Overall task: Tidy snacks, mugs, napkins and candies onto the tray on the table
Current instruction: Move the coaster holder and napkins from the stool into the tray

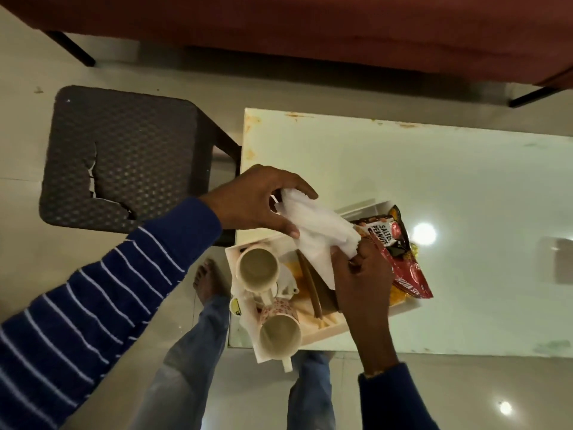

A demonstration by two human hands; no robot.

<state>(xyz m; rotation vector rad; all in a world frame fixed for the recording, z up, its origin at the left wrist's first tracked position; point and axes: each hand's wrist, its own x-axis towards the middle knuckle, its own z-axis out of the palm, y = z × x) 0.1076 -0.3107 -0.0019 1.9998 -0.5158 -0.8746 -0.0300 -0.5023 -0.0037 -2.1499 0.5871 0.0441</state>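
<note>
A white paper napkin (316, 226) is stretched between both hands above the tray (328, 328). My left hand (254, 203) pinches its upper end; my right hand (359, 277) grips its lower end. The cream tray sits at the table's near left corner. Two cream mugs stand in it: one (257, 268) at the left, one with a floral pattern (279, 332) at the near edge. A salted peanuts packet (384, 231) and a red snack packet (406, 274) lie at the tray's right side. A brown strip (311, 287) lies in the middle.
The glossy white table (434, 169) stretches away to the right. A dark woven stool (124, 159) stands left of it. A red sofa (310, 29) runs along the far side. My legs and a bare foot (206, 280) are below the table edge.
</note>
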